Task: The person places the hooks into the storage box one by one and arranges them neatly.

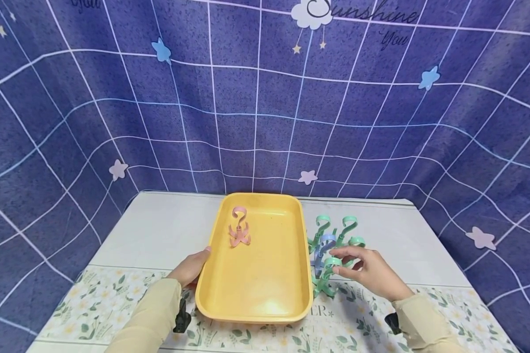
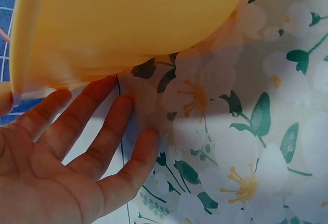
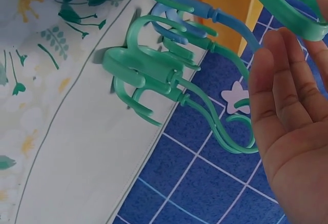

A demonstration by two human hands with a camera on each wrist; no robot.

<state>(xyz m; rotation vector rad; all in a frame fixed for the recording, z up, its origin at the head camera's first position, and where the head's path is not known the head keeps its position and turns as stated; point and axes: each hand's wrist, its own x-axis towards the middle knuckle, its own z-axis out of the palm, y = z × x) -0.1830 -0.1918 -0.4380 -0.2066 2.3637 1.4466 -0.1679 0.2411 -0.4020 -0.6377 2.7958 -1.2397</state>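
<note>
The left hand (image 1: 191,267), fingers straight, steadied the yellow rectangular plastic tray (image 1: 265,294) holding 1 pink plastic hook (image 1: 239,231). The right hand (image 1: 371,272), fingers relaxed, touched the green and blue plastic hooks (image 1: 331,245) beside the tray; isolating 1 hook would have prevented tangling.

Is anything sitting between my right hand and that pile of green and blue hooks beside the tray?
Nothing visible does. The right hand is already at the pile of hooks, fingertips touching the nearest green one, just right of the yellow tray. The left hand rests against the tray's left edge, away from the pile.
</note>
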